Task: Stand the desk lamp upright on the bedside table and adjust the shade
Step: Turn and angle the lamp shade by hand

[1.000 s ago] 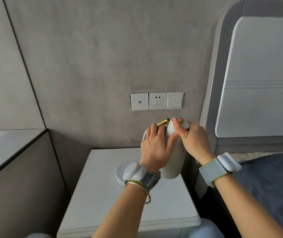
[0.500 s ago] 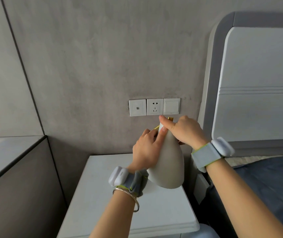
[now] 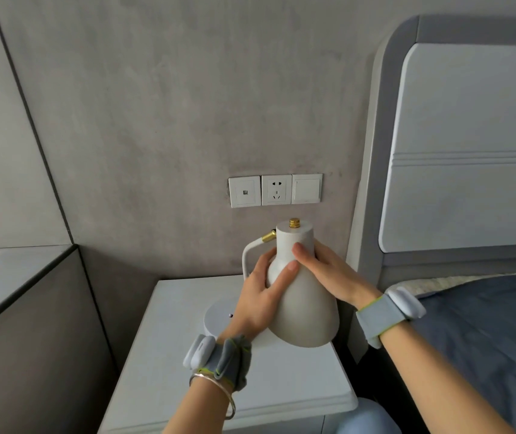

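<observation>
A white desk lamp stands on the pale bedside table (image 3: 162, 380), its round base (image 3: 217, 317) resting flat near the back. Its curved arm (image 3: 246, 256) rises to a brass joint and joins the cone-shaped white shade (image 3: 305, 311), which points down with a brass knob on top. My left hand (image 3: 258, 297) wraps the shade's left side, thumb across the front. My right hand (image 3: 328, 274) clasps the shade's neck from the right. Both wrists wear grey bands.
A grey wall carries a row of three white plates, with a socket (image 3: 276, 190) in the middle, just above the lamp. A padded headboard (image 3: 469, 145) and a bed with dark blue bedding (image 3: 485, 339) lie to the right. A dark ledge (image 3: 15, 277) runs along the left.
The shade has swung from tilted to hanging straight down, its top and brass knob now uncovered. Both hands have slid lower on the shade. The view has dropped slightly.
</observation>
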Motion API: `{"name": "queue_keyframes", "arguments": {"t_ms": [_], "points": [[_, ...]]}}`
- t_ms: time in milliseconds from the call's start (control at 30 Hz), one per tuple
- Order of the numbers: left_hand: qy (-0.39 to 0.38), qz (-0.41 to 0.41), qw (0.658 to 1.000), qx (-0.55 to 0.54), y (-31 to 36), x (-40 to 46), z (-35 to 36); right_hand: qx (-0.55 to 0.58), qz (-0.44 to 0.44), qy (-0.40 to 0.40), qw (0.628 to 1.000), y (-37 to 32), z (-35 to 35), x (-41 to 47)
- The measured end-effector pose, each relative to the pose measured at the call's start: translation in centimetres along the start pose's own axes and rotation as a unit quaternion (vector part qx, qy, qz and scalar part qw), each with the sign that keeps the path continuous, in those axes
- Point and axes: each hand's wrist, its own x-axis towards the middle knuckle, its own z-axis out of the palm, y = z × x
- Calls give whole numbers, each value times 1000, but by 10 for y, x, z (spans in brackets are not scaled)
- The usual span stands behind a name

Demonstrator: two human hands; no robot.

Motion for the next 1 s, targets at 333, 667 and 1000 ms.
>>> {"name": "queue_keyframes", "arguments": {"t_ms": [333, 667, 1000], "points": [[27, 10, 999, 30, -5, 3, 1, 60, -23, 92, 994, 19, 11, -6], [3, -2, 999, 51, 7, 9, -11, 24, -10, 125, 992, 5, 15, -7], [-27, -70, 997, 21, 29, 11, -10, -8, 47, 101, 994, -16, 1, -5]]}}
